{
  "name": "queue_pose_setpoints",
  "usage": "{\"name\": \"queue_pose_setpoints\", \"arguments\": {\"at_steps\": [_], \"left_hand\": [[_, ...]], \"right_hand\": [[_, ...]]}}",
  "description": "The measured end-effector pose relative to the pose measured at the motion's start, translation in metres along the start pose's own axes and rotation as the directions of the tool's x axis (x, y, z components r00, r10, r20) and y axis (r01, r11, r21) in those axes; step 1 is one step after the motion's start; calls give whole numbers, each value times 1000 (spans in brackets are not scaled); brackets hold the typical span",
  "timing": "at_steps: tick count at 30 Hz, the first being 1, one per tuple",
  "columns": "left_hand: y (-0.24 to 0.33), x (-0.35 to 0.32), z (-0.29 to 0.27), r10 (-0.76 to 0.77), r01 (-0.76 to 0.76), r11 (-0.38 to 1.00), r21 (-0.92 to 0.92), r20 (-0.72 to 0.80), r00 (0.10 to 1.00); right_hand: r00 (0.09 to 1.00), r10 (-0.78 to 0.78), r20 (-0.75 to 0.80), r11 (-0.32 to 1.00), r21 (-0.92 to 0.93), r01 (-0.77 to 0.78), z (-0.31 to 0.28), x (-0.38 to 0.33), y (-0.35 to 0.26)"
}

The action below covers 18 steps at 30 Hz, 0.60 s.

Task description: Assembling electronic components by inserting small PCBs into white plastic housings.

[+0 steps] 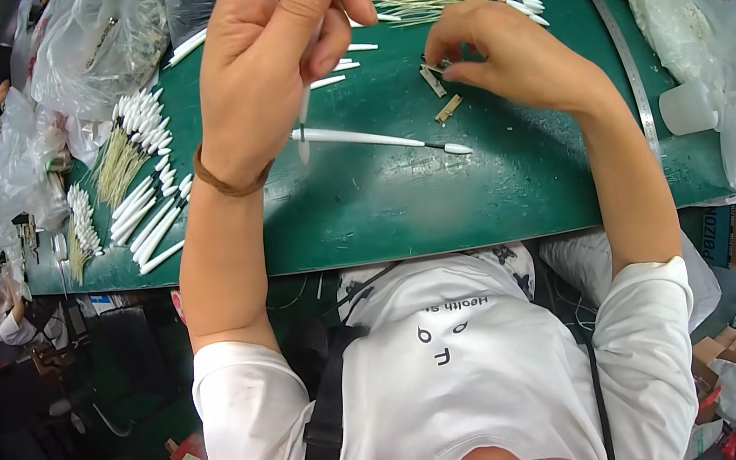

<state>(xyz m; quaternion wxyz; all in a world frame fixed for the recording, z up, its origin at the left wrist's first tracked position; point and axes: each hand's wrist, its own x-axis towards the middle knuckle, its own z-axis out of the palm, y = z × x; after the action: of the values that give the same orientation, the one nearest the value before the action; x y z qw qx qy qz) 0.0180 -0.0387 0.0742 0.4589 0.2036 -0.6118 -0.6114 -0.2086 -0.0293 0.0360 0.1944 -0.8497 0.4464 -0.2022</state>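
My left hand (270, 65) is raised over the table, its fingers closed round a small object mostly hidden in the palm. A slim translucent tip (304, 135) points down below that hand, close to the thick end of a white tapered rod (360, 139). That rod lies on the green table (477, 205) and has a black collar and a white pointed tip. To the right, my right hand (494, 52) pinches thumb and fingers together; what sits between them is too small to name. Beside its fingertips is a small wooden clip (433, 81), with another wooden clip (449, 107) nearer me.
White tapered rods (146, 223) and bundled pale stalks with white tips (119, 166) lie at the left. Plastic bags (98, 51) crowd the far left. A metal ruler (625, 62), a white cup (690, 108) and a plastic bag (686, 16) are on the right.
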Motion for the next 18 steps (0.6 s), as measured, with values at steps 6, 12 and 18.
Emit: {"name": "queue_pose_setpoints", "arguments": {"at_steps": [6,12,18], "left_hand": [[-13,5,-1,99,-102,981,167,28,995],[-22,1,-1,96,-101,969,227,35,995],[-25,-2,14,146,-138,910,392,9,989]], "right_hand": [[979,-195,55,972,-125,201,16,-1,0],[920,-68,-387,946,269,183,-7,-4,-32],[816,161,-555,556,734,390,-14,-1,-40]]}}
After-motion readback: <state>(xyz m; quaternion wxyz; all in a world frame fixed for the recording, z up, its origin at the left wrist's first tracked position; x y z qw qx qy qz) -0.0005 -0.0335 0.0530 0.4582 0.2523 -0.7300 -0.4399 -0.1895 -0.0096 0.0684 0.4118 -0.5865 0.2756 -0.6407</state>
